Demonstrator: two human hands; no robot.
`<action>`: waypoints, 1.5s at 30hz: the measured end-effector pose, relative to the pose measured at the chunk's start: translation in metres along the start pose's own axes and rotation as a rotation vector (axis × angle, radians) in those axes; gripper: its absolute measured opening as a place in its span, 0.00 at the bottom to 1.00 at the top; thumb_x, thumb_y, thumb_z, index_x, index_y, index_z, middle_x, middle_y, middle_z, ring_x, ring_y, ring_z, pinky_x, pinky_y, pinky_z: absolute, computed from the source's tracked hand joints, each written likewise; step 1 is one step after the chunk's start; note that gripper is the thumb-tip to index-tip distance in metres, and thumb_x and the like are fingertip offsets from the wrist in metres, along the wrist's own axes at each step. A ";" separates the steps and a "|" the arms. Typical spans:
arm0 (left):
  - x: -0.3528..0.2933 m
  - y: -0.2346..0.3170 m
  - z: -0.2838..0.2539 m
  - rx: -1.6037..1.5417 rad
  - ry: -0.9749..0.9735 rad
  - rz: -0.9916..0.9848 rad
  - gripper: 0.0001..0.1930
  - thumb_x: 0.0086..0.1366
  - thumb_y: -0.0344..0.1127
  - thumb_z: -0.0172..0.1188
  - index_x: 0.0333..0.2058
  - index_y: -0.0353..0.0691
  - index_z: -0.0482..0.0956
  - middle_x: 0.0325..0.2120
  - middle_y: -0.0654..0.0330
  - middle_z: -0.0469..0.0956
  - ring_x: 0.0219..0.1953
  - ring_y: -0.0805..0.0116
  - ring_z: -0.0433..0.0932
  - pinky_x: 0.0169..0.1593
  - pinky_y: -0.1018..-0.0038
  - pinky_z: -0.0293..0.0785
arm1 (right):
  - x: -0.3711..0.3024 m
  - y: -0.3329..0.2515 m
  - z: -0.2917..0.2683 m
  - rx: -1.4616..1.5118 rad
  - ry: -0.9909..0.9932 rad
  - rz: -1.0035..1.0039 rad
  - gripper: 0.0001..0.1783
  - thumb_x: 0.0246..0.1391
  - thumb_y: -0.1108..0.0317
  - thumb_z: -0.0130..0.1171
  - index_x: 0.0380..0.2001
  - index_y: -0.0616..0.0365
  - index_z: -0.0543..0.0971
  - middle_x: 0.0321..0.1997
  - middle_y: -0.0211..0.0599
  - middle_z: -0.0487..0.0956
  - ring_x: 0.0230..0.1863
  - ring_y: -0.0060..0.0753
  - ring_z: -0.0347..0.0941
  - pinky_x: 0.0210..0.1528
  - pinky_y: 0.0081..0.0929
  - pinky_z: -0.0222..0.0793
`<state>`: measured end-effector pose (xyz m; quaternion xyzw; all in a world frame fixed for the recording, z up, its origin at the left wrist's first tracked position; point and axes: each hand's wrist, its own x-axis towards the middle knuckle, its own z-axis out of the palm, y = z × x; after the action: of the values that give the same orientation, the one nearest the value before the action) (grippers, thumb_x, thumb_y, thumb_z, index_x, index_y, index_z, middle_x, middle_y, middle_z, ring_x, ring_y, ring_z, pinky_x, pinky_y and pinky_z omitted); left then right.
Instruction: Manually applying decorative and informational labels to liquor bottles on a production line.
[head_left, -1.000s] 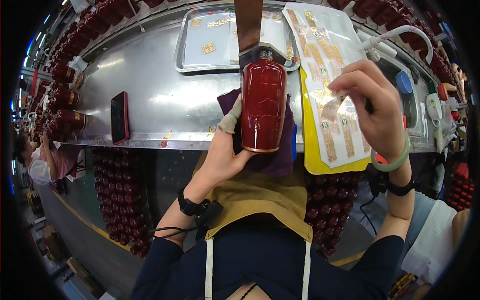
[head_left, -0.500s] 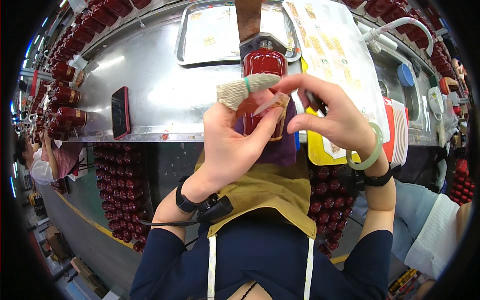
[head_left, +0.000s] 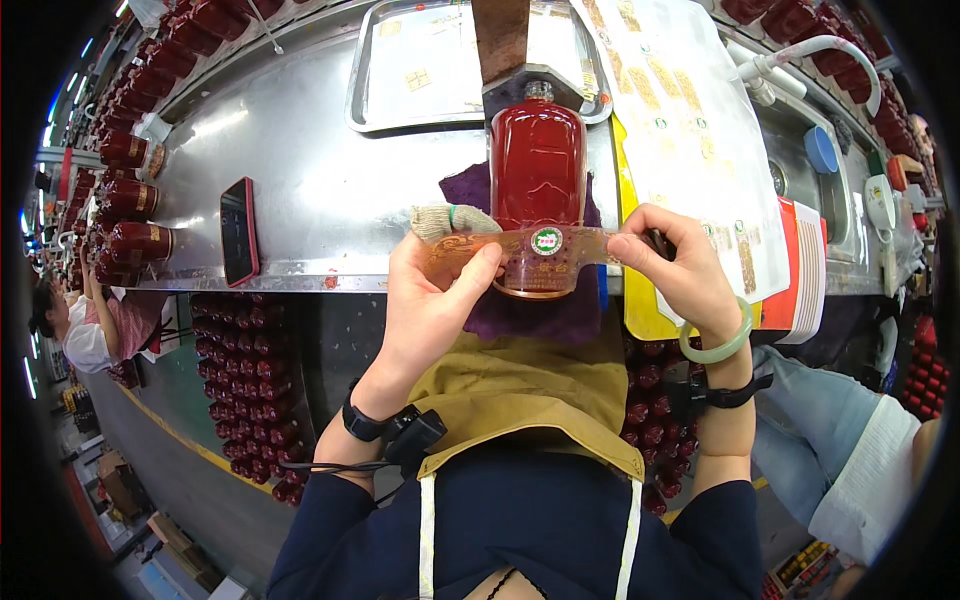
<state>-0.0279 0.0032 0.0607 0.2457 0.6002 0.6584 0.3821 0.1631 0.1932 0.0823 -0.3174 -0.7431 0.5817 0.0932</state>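
A clear decal strip (head_left: 570, 246) with gold print and a round green-and-white emblem is stretched across the lower part of a red glass bottle (head_left: 538, 165). My left hand (head_left: 440, 285) pinches its left end between thumb and fingers, with cloth finger covers on some fingers. At the right end, my right hand (head_left: 680, 265) pinches the strip between thumb and forefinger. A small dark object (head_left: 659, 243) is tucked in that hand's curled fingers; its kind is hidden. The bottle lies on a purple cloth (head_left: 480, 312), neck pointing away from me. Whether the strip touches the glass, I cannot tell.
Beyond the bottle stand a brown metal post (head_left: 501, 45) and a steel tray (head_left: 420, 122). White decal sheets (head_left: 715, 170) lie on a yellow board (head_left: 648, 318) to the right. A phone (head_left: 239, 232) and several red bottles (head_left: 140, 242) sit left. Another person (head_left: 100, 325) works far left.
My hands have drawn apart, and the strip that was bunched in my left fingers is now spread flat across the bottle. My right hand has taken hold of its right end.
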 end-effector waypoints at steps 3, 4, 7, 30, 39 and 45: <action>0.007 0.000 -0.001 -0.002 -0.018 -0.035 0.12 0.69 0.28 0.64 0.49 0.35 0.77 0.37 0.59 0.84 0.38 0.72 0.82 0.46 0.74 0.79 | 0.002 0.006 0.007 -0.046 0.075 -0.019 0.14 0.61 0.62 0.69 0.28 0.62 0.80 0.22 0.21 0.72 0.26 0.14 0.60 0.29 0.21 0.57; 0.010 0.000 0.001 0.004 -0.026 -0.053 0.12 0.69 0.28 0.64 0.49 0.35 0.77 0.38 0.59 0.83 0.38 0.73 0.82 0.45 0.74 0.79 | 0.004 0.011 0.010 -0.091 0.128 -0.081 0.15 0.60 0.62 0.69 0.28 0.62 0.80 0.22 0.22 0.72 0.26 0.14 0.61 0.29 0.21 0.58; 0.013 -0.004 -0.003 -0.034 -0.039 -0.091 0.11 0.70 0.27 0.63 0.49 0.34 0.77 0.41 0.60 0.83 0.41 0.74 0.81 0.46 0.74 0.79 | 0.006 0.019 0.015 -0.041 0.115 -0.043 0.15 0.60 0.61 0.69 0.30 0.63 0.81 0.23 0.22 0.73 0.27 0.14 0.62 0.30 0.20 0.59; 0.021 -0.014 -0.014 -0.144 -0.050 -0.153 0.12 0.68 0.29 0.68 0.48 0.35 0.80 0.41 0.59 0.85 0.40 0.75 0.81 0.44 0.75 0.78 | 0.008 0.030 0.040 0.256 0.116 -0.018 0.10 0.64 0.65 0.65 0.36 0.62 0.81 0.29 0.18 0.75 0.32 0.10 0.63 0.35 0.16 0.60; 0.022 -0.012 -0.013 -0.144 -0.062 -0.168 0.12 0.68 0.29 0.67 0.49 0.37 0.79 0.42 0.60 0.84 0.42 0.74 0.81 0.44 0.76 0.78 | 0.009 0.032 0.039 0.229 0.109 -0.029 0.10 0.63 0.65 0.66 0.36 0.62 0.81 0.27 0.18 0.74 0.31 0.10 0.62 0.33 0.16 0.59; 0.022 -0.014 -0.013 -0.171 -0.042 -0.161 0.13 0.68 0.29 0.68 0.49 0.35 0.79 0.40 0.60 0.84 0.40 0.74 0.81 0.44 0.75 0.78 | 0.009 0.029 0.040 0.237 0.123 -0.030 0.10 0.63 0.65 0.66 0.36 0.62 0.81 0.27 0.19 0.74 0.30 0.11 0.62 0.33 0.17 0.59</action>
<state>-0.0485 0.0129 0.0415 0.1767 0.5514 0.6691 0.4659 0.1457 0.1697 0.0407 -0.3280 -0.6669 0.6432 0.1843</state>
